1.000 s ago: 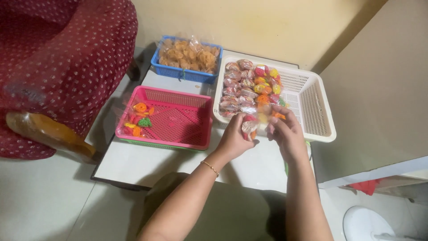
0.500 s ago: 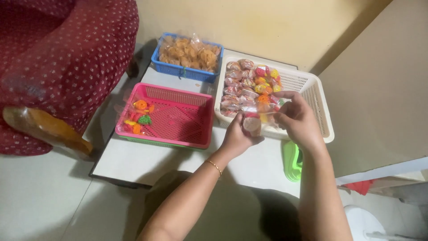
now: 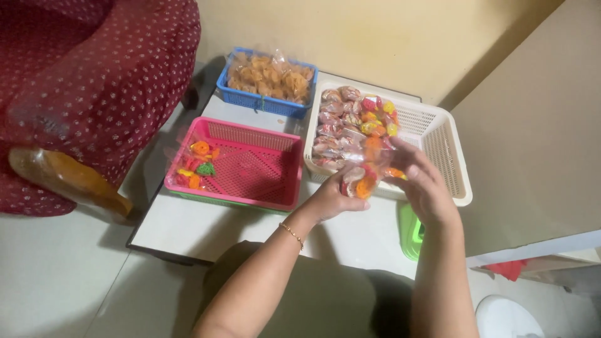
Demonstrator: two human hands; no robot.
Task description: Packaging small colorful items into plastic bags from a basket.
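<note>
My left hand (image 3: 330, 199) and my right hand (image 3: 423, 181) together hold a small clear packet of colourful snacks (image 3: 365, 170) over the front edge of a white plastic basket (image 3: 443, 148). That basket holds several more clear snack packets (image 3: 348, 122) in its left half. To the left lies a pink basket (image 3: 253, 166) with one packet of orange, red and green snacks (image 3: 194, 165) at its left end. A thin bracelet circles my left wrist.
A blue basket (image 3: 258, 101) full of brown fried snacks stands at the back of the white table (image 3: 188, 225). A green object (image 3: 410, 233) lies under my right forearm. A person in dark red dotted cloth (image 3: 94, 81) sits at the left. A yellow wall rises behind.
Both hands have stayed at the white basket's front edge with the packet; the right hand shifted a little up and right, then settled back. The green object has come into view.
</note>
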